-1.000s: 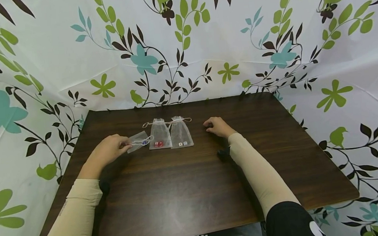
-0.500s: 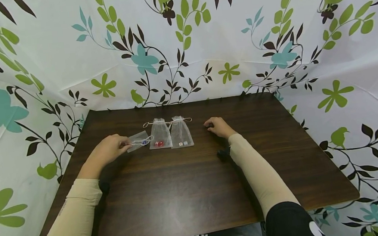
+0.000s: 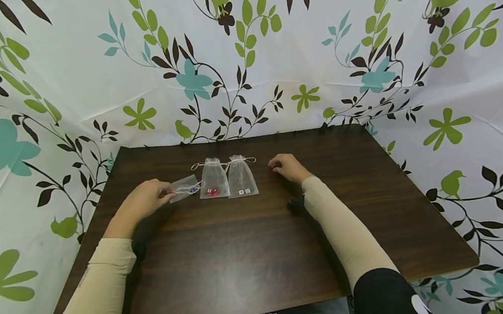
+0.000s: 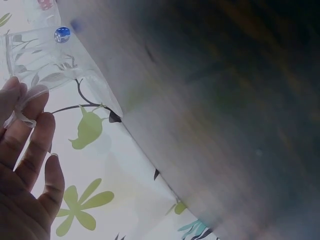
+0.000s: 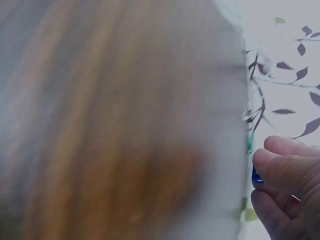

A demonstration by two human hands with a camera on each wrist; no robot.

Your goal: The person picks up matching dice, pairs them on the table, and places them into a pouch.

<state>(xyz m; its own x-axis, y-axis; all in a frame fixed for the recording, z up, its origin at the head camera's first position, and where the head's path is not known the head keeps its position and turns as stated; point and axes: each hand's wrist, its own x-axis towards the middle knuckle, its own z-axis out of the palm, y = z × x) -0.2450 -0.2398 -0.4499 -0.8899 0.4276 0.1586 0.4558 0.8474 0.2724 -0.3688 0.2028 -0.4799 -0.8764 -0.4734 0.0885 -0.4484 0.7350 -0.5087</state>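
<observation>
My left hand pinches the neck of a sheer white drawstring bag at the left of the table. Through its mesh a blue die shows. Two more such bags lie flat to its right: the middle bag has red dice in it, and the right-hand bag holds white dice. Right of them, just above the tabletop, my right hand pinches a blue die between thumb and fingers. Most of that die is covered by the fingers.
The dark wooden table reaches back to a hanging cloth with a leaf and bird print, which also closes off both sides. White cords stick out from the necks of the lying bags.
My right hand has shifted slightly left and away from me. The left hand and the bags stay where they were, apart from a slight drift of the view.
</observation>
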